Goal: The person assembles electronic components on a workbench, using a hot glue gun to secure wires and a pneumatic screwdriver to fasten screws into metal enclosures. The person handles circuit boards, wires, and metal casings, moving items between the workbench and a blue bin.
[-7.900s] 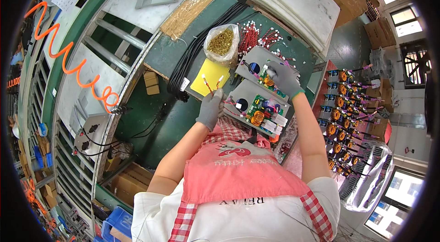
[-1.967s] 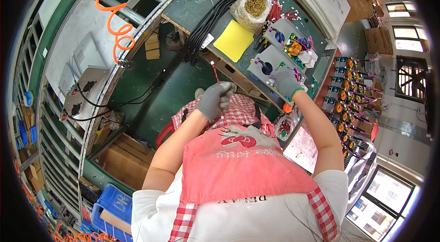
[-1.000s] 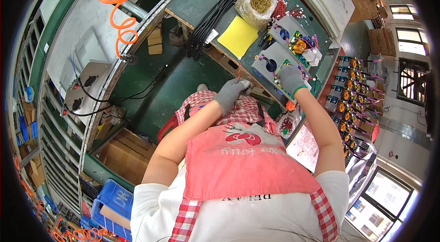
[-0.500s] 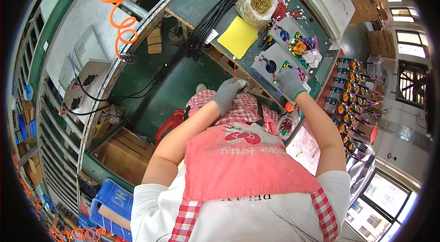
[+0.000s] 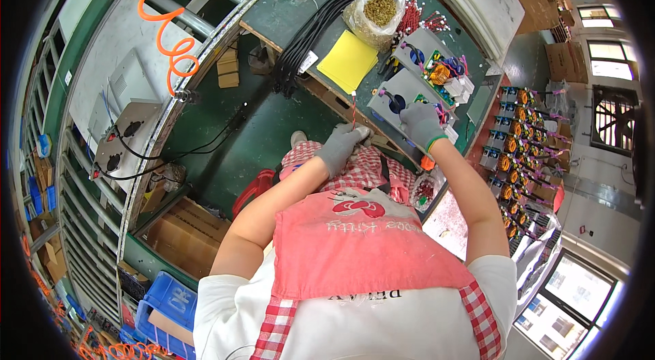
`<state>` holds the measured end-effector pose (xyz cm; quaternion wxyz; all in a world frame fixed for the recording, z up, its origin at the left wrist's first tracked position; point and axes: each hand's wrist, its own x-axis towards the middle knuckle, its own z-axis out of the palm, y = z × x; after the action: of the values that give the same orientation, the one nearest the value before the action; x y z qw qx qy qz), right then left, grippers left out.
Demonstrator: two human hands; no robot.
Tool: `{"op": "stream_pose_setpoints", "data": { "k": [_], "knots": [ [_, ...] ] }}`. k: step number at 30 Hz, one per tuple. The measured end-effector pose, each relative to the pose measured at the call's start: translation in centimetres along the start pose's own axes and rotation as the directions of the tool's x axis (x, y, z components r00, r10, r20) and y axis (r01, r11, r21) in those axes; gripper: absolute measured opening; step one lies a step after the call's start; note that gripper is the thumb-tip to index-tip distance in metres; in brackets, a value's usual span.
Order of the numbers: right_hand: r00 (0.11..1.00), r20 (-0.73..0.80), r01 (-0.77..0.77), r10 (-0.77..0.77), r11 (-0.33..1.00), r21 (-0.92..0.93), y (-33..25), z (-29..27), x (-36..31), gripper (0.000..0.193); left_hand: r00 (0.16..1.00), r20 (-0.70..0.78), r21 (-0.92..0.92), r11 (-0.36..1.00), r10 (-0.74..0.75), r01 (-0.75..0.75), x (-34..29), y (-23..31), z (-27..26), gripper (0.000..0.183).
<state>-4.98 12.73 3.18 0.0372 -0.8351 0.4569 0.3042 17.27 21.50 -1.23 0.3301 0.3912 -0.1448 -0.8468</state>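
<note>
My left hand [image 5: 338, 148], in a grey glove, is closed on a thin red wire [image 5: 354, 109] that stands up from the fingers with a white connector at its top. My right hand [image 5: 421, 124], gloved too, rests over the nearer grey metal plate [image 5: 390, 105] with its fingers bent together. What they grip is hidden. This plate carries a dark round part and a circuit board partly covered by the hand. Just behind it lies a second plate [image 5: 413, 53] with an orange coil [image 5: 440, 73], a green board and coloured wires.
On the green bench [image 5: 273, 13] lie yellow sheets [image 5: 348, 60], a bag of small brass-coloured parts [image 5: 379, 11], red wires [image 5: 411, 16] and a black cable bundle [image 5: 303, 39]. Several coil boards [image 5: 512, 145] stand at right. An orange coiled hose [image 5: 160, 16] hangs at left.
My right hand has shifted slightly left and nearer on the plate, showing more of the wires beside it. The left hand keeps the red wire in nearly the same place.
</note>
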Motion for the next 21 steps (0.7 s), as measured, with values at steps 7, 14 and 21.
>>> {"op": "stream_pose_setpoints", "data": {
  "k": [7,14,21],
  "knots": [
    [0.925,-0.169,0.136,0.340,0.120,0.983,-4.8,-5.1,0.4,0.024,1.000,-0.018,0.160,0.987,0.024,-0.021,-0.1,0.9,2.0,0.029],
    [0.946,-0.242,0.275,0.218,-0.139,0.951,-1.1,-6.0,1.0,0.030,0.975,0.035,0.338,0.915,0.221,-0.219,1.5,0.7,4.6,0.030],
    [0.944,-0.230,0.243,0.238,-0.026,0.970,-0.3,-5.9,0.5,0.030,0.925,0.030,0.372,0.855,0.379,-0.362,3.4,0.4,6.3,0.032]
  ]
}}
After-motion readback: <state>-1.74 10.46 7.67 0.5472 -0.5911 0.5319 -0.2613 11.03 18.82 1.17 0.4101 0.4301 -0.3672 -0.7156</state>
